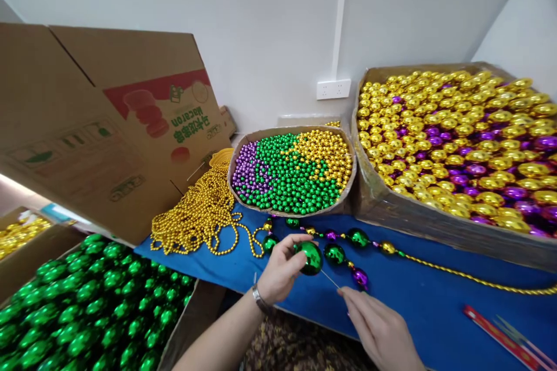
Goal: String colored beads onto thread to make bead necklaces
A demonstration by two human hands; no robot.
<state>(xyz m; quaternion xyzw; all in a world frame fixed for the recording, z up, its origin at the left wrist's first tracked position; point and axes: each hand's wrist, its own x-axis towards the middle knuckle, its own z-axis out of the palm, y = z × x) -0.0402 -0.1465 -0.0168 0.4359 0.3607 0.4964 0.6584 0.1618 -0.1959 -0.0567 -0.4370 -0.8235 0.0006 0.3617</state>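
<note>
My left hand pinches a large shiny green bead over the blue tabletop. A watch sits on that wrist. My right hand is closed in a pinch on a thin needle whose tip reaches the green bead. Just behind lies a strand of threaded green, purple and gold beads, running on into a thin gold bead cord to the right.
A shallow box of small purple, green and gold beads stands ahead. A big box of large gold and purple beads is at right, a box of large green beads at lower left. Loose gold strands lie by a tilted cardboard carton. Red sticks rest lower right.
</note>
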